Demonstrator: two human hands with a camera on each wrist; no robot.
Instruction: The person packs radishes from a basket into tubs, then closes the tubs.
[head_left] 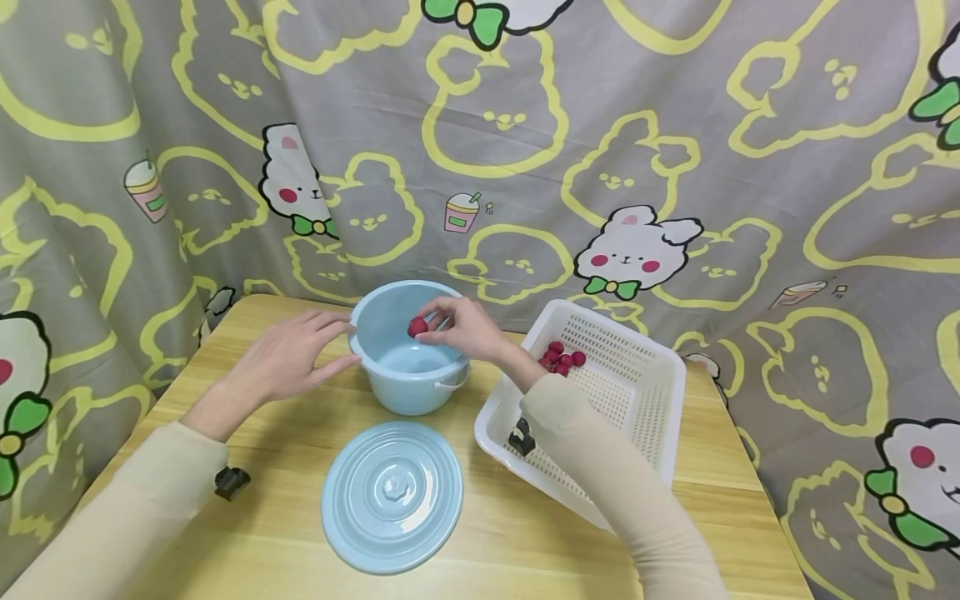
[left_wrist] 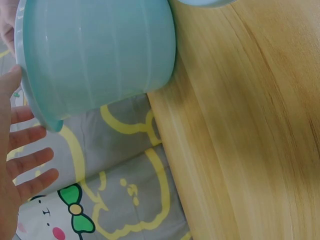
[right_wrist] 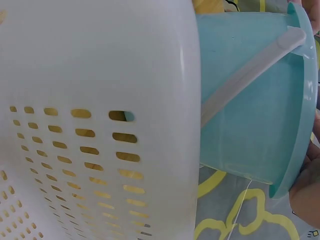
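Fingers on a partly hidden red ball

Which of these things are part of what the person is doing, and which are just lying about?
In use:
red ball, pinched by the right hand over the bucket
bucket, left hand at its rim
basket, holding more red balls

Not in use:
lid, untouched on the table, though perhaps meant for the bucket
curtain, apparently just backdrop

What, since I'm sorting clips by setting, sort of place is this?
Probably a curtained indoor spot, possibly at home: a cartoon-print curtain hangs behind a wood-grain table bearing a blue bucket.
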